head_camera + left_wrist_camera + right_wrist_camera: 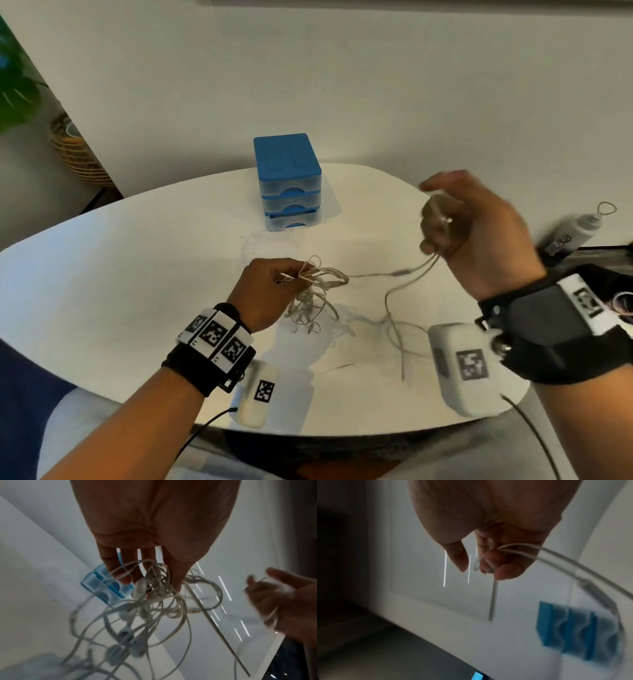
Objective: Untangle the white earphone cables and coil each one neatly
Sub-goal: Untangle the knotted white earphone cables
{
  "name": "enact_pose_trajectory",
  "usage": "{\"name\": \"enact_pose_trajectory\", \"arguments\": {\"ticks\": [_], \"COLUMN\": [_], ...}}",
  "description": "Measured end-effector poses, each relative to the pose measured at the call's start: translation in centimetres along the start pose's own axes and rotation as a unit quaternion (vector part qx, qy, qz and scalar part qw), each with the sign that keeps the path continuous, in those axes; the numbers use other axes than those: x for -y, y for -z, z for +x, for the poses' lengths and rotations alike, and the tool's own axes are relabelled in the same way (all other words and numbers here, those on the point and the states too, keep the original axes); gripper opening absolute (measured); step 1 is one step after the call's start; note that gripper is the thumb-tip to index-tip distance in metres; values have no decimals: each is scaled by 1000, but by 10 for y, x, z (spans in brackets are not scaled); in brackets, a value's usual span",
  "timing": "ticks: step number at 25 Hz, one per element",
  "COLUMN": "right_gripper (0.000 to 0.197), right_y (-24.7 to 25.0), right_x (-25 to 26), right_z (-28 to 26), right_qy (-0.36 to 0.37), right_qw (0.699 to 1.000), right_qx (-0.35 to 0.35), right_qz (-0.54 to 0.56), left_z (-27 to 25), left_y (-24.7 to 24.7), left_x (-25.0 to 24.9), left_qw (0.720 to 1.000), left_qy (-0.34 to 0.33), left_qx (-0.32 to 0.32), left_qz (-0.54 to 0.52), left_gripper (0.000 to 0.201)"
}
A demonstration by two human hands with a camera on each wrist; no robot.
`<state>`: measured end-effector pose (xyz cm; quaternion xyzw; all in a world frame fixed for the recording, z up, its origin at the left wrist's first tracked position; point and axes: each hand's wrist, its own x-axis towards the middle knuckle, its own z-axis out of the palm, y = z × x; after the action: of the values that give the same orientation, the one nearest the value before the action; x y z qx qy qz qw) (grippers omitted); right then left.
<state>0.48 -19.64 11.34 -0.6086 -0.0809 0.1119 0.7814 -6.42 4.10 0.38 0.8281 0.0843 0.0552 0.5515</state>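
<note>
A tangle of white earphone cables (317, 291) hangs just above the white table (137, 274), held at its top by my left hand (270, 291), whose fingertips pinch the bunch. The left wrist view shows the tangle (154, 608) dangling below my left hand (154, 574) with earbuds among the loops. My right hand (455, 222) is raised to the right and curls round a small coil of cable (438, 219). One strand (376, 274) runs taut from it to the tangle. The right wrist view shows my right hand (491, 561) curled on the cable (556, 557).
A blue three-drawer plastic box (289, 181) stands at the back middle of the table. A white bottle (579, 229) lies off the right edge. Loose cable ends (400, 342) trail on the table near the front. A plant and basket (75, 150) stand far left.
</note>
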Motion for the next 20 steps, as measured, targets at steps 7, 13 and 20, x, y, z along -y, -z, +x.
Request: {"name": "enact_pose_trajectory", "arguments": {"ticks": [7,13,20], "right_gripper": [23,10,14], "right_y": [-14,-3,-1], "right_x": [-62,-63,-49], "right_z": [-9,0,0], "right_qy": [-109,-59,-20], "right_qw": [896,908,917], "right_qx": [210,170,174], "right_qz": [-375,-377,-358], "left_z": [0,3,6], "left_y": [-1,6,8], "left_x": [-19,-15,-8], "left_qw": [998,996,996], "left_qy": [-10,6,4], "left_qx": [-5,-3,72], "left_qz": [-58,-90,-43], "left_gripper": [22,22,16]}}
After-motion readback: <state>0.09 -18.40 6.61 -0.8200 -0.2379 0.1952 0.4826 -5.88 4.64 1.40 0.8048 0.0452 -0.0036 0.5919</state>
